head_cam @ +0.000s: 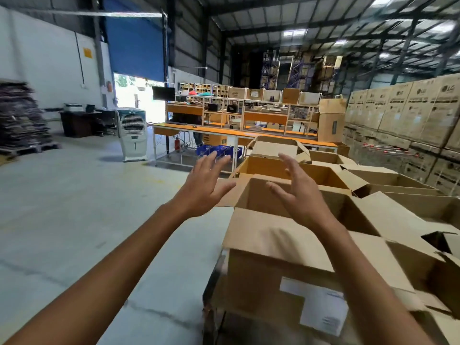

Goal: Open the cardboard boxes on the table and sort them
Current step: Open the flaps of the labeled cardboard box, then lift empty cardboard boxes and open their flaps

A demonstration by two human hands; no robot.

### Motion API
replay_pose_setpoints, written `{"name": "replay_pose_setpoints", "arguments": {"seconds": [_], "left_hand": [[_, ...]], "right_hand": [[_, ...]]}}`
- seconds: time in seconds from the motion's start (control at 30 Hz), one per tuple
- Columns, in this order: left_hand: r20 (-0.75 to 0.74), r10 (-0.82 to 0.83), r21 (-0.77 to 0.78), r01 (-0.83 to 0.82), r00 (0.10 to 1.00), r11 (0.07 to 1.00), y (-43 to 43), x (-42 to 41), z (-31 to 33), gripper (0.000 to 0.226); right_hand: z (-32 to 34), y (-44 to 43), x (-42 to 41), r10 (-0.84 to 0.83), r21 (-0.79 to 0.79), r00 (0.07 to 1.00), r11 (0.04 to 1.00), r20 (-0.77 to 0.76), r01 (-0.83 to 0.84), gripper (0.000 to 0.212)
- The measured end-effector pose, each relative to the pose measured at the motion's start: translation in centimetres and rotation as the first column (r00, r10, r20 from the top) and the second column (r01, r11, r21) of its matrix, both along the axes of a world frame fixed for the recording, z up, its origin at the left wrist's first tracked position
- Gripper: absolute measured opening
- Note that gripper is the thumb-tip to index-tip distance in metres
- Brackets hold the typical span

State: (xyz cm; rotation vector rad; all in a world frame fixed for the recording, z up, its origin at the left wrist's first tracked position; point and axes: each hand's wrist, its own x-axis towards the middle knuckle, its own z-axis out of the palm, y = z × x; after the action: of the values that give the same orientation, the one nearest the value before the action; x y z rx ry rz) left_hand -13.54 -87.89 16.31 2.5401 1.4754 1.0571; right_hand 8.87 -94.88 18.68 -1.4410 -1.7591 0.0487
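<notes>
The box with a white label (pixel 261 270) is nearest. Beyond it, before the open boxes (pixel 323 175), the left hand (pixel 204 188) and right hand (pixel 301 195) are spread wide, holding nothing.

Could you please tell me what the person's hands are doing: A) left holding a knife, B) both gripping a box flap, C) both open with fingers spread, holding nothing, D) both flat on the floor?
C: the left hand and right hand hang over the open cardboard boxes, fingers spread, nothing in either.
</notes>
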Motion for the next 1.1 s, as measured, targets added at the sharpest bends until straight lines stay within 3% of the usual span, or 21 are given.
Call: {"name": "replay_pose_setpoints", "arguments": {"seconds": [0.3, 0.5, 0.63, 0.83, 1.1], "left_hand": [[0.18, 0.155, -0.019, -0.154, 0.971, 0.988, -9.0, -13.9, -8.3, 0.065], [0.327, 0.331, -0.07, -0.327, 0.885, 0.942, -10.0, -22.3, -15.4, 0.058], [0.343, 0.442, -0.158, -0.413, 0.829, 0.897, -7.9, -27.0, -20.0, 0.056], [0.251, 0.544, -0.314, -0.464, 0.801, 0.828, -2.3, -31.7, -25.6, 0.054], [0.246, 0.522, -0.396, -0.407, 0.817, 0.823, 7.2, -34.5, -27.4, 0.056]], "right_hand": [[-9.7, -4.0, -14.7, 0.203, 0.06, 0.96, 0.979, -0.192, -0.194, 0.066], [-17.9, -2.0, -22.9, 0.289, -0.011, 0.908, 0.952, -0.305, -0.306, 0.065], [-23.1, 2.2, -27.5, 0.326, -0.085, 0.901, 0.928, -0.285, -0.363, 0.067], [-29.1, 10.7, -31.9, 0.315, -0.188, 0.9, 0.906, -0.3, -0.38, 0.07], [-31.3, 20.5, -34.7, 0.239, -0.313, 0.916, 0.886, -0.324, -0.342, 0.068]]}}
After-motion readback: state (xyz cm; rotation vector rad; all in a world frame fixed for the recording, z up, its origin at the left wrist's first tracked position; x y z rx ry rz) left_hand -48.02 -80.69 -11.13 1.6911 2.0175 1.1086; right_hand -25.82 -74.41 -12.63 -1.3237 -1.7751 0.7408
